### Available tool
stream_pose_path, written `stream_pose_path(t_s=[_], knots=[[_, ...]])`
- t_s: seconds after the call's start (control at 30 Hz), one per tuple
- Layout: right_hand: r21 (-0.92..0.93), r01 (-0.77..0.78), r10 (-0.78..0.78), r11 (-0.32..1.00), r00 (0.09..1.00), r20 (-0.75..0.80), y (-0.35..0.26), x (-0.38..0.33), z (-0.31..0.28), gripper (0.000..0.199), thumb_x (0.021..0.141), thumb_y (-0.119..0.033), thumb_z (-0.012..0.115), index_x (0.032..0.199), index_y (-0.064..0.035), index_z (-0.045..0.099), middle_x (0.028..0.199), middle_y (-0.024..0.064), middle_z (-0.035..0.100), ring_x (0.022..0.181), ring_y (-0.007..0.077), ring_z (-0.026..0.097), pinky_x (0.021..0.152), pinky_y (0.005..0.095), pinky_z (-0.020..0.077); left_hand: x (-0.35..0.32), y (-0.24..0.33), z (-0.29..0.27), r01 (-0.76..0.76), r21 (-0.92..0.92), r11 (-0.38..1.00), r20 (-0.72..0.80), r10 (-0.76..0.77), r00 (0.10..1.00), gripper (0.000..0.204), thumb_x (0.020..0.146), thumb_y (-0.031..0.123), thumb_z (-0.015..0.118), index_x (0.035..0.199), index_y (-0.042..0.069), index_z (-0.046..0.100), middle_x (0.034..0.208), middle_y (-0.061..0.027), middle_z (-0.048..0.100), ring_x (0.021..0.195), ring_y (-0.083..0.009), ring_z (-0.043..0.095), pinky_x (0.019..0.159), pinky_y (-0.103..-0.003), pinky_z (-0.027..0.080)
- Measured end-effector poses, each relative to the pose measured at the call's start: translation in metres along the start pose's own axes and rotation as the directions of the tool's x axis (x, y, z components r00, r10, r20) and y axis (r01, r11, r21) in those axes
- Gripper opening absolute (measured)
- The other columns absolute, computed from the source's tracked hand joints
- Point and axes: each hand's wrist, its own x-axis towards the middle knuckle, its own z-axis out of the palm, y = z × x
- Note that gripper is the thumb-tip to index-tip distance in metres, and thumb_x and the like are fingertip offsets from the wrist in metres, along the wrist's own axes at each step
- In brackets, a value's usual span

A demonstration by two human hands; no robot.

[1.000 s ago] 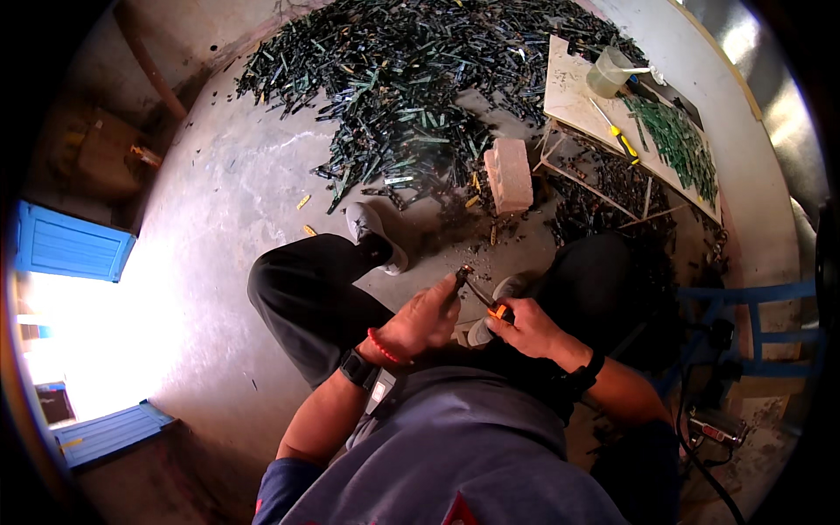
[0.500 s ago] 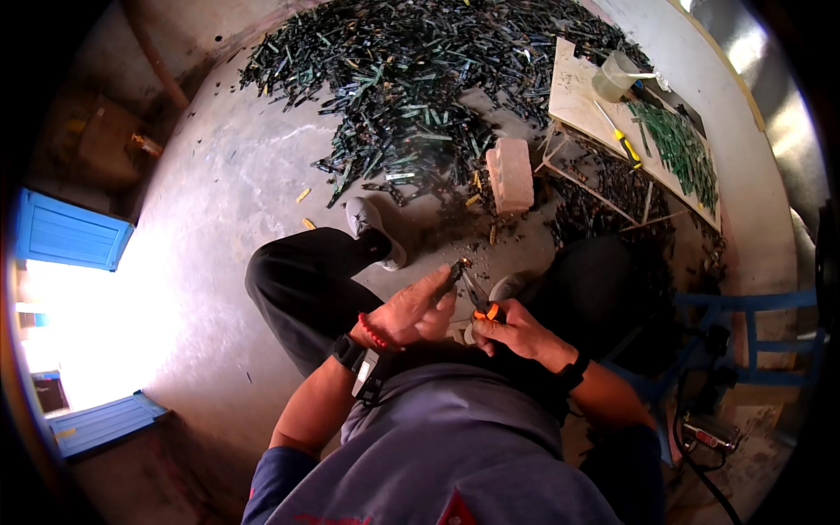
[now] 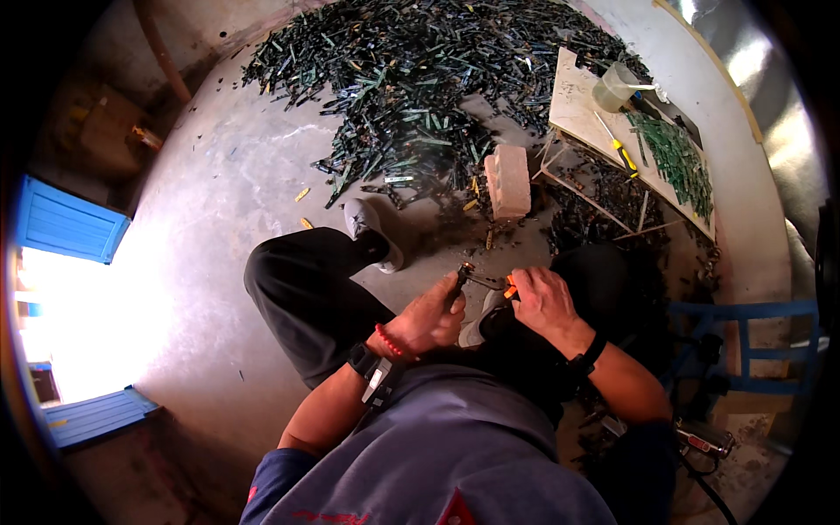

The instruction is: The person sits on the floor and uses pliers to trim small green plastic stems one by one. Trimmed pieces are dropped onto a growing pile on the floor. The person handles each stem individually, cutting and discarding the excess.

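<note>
My left hand (image 3: 429,324) is closed around a small dark strip-shaped piece (image 3: 459,282), whose upper end sticks out past the thumb. Orange-handled pliers (image 3: 510,287) are gripped in my right hand (image 3: 547,304), which is turned with its back up. Their metal jaws point left and reach the dark piece near its top end; I cannot tell whether they clamp it. Both hands are over my lap, between my black-trousered knees. The lower part of the piece is hidden by my left fingers.
A large heap of dark strips (image 3: 394,96) covers the floor ahead. A pinkish brick (image 3: 508,182) stands at its near edge. On the right, a low table (image 3: 569,96) bears a plastic cup (image 3: 615,87), a yellow-handled screwdriver (image 3: 625,157) and green strips (image 3: 672,157). A blue frame (image 3: 744,346) stands right.
My right hand has rolled over so its back shows, and the pliers have swung from upright to nearly level. My left hand has shifted slightly right, its fingers more curled.
</note>
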Motion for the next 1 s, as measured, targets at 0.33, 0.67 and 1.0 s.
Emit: stream_pose_path(t_s=[0.33, 0.67, 1.0], knots=[[0.618, -0.55, 0.201, 0.562, 0.815, 0.543, -0.021, -0.005, -0.002, 0.028, 0.084, -0.027, 0.064, 0.074, -0.0022, 0.055, 0.063, 0.0089, 0.057, 0.053, 0.0241, 0.056, 0.051, 0.031, 0.0457, -0.005, 0.008, -0.007, 0.015, -0.008, 1.0, 0.07, -0.014, 0.997, 0.05, 0.094, 0.055, 0.03, 0.07, 0.013, 0.04, 0.051, 0.006, 0.025, 0.04, -0.0071, 0.019, 0.039, -0.023, 0.019], [0.804, -0.572, -0.072, -0.163, 0.82, 0.568, -0.07, 0.017, -0.013, 0.017, 0.092, -0.018, 0.054, 0.083, -0.0034, 0.052, 0.067, 0.0006, 0.051, 0.057, 0.0064, 0.048, 0.052, 0.021, 0.0394, 0.009, -0.017, 0.003, -0.028, -0.197, 0.98, -0.163, -0.005, 0.987, 0.046, 0.091, 0.054, 0.042, 0.067, 0.015, 0.044, 0.049, 0.0071, 0.034, 0.037, -0.0065, 0.025, 0.037, -0.022, 0.023], [0.226, -0.466, 0.318, 0.855, 0.817, 0.481, -0.039, 0.004, -0.036, 0.032, 0.088, -0.031, 0.055, 0.089, 0.0, 0.051, 0.079, 0.0181, 0.059, 0.073, 0.0355, 0.058, 0.066, 0.0416, 0.0455, 0.002, -0.012, -0.033, 0.006, -0.265, 0.964, 0.029, 0.002, 1.0, 0.051, 0.092, 0.056, 0.032, 0.065, 0.014, 0.04, 0.048, 0.0065, 0.026, 0.038, -0.0083, 0.017, 0.039, -0.024, 0.02]])
